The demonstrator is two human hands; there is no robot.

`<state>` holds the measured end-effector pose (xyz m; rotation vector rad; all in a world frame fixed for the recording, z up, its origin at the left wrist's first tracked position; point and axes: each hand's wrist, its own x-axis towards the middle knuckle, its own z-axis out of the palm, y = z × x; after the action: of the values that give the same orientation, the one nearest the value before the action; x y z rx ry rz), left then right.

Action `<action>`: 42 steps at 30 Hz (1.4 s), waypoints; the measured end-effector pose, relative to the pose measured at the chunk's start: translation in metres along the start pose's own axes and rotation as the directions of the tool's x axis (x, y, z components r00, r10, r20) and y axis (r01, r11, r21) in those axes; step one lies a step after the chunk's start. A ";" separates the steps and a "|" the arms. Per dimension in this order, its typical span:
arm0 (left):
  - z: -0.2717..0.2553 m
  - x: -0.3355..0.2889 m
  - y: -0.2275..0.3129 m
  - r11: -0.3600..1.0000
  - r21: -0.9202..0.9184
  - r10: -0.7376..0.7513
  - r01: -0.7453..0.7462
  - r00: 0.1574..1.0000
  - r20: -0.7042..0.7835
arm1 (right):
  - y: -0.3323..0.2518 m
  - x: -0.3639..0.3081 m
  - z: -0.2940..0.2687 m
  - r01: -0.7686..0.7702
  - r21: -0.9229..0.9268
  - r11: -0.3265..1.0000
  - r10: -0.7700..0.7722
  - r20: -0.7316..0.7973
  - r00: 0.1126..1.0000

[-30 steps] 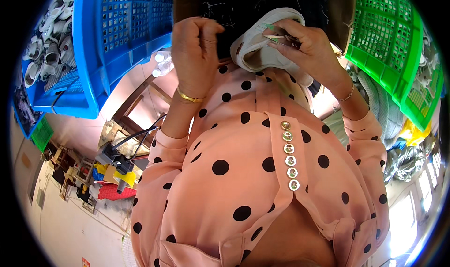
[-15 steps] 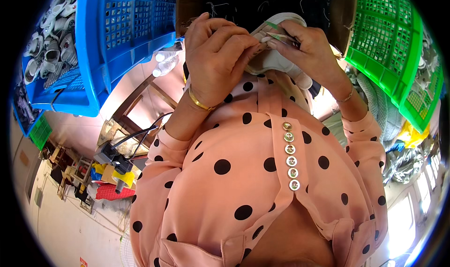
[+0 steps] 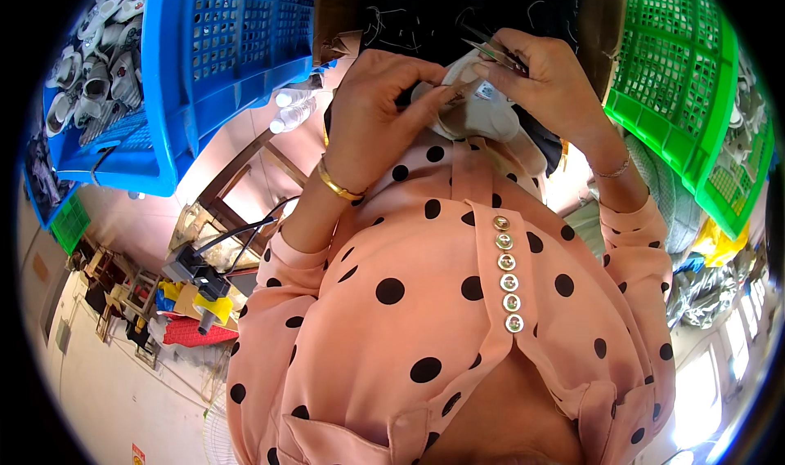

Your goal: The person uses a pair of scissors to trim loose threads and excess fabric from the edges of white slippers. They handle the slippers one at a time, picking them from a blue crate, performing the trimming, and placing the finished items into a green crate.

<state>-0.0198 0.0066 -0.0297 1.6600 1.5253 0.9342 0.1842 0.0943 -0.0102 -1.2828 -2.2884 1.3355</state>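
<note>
A small white shoe is held up in front of my chest, with a pale label inside it. My left hand pinches the shoe's left edge between thumb and fingers. On the other side my right hand is closed around a pair of thread snips, their pointed blades directed up and left beyond the shoe. The right thumb also lies against the shoe's edge. Part of the shoe is hidden behind the fingers.
Dark cloth strewn with loose thread ends lies beyond my hands, beside brown cardboard. A blue crate stands left, near several white shoes. A green crate stands right. Plastic bottles sit below the blue crate.
The shoe has been turned, bringing its label into sight. My left hand has opened out from a tight pinch near the blades, and the snips have swung up, away from the left fingers.
</note>
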 end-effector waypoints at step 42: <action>-0.007 0.014 0.014 0.591 -0.606 -0.248 0.533 0.834 0.493 | -0.004 -0.032 -0.016 -0.238 0.519 0.821 0.288 -0.017 0.958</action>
<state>-0.0182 0.0199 -0.0129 0.7830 0.9913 0.7728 0.2096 0.0785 0.0097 -1.4527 -1.5598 1.7734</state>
